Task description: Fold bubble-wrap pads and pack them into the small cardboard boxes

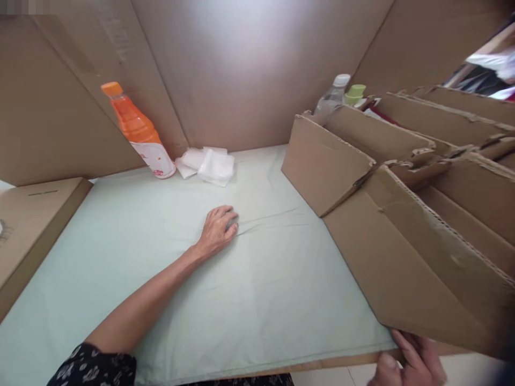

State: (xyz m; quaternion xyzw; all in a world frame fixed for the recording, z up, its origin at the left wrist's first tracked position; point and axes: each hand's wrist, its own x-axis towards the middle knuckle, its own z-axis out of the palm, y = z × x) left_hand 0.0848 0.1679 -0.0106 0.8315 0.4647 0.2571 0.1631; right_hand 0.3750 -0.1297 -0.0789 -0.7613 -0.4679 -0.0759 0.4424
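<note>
Left hand [218, 229] is resting palm down on the pale green cloth [257, 300] mid-table, fingers loosely curled, holding nothing. Right hand [410, 362] is down at the near right edge, fingers pressed up against the bottom edge of the cardboard box [402, 268], which sits right above it. Can't tell if it's really gripping it.

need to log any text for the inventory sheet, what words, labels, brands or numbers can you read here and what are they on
No text can be read anywhere in this view.
Orange plastic drink bottle: its white label carries red print near the base, too small and blurred to read.
Flat brown cardboard box at the left: a dark printed line on top, not legible.
Clear water bottle with white cap: no readable label.
</note>
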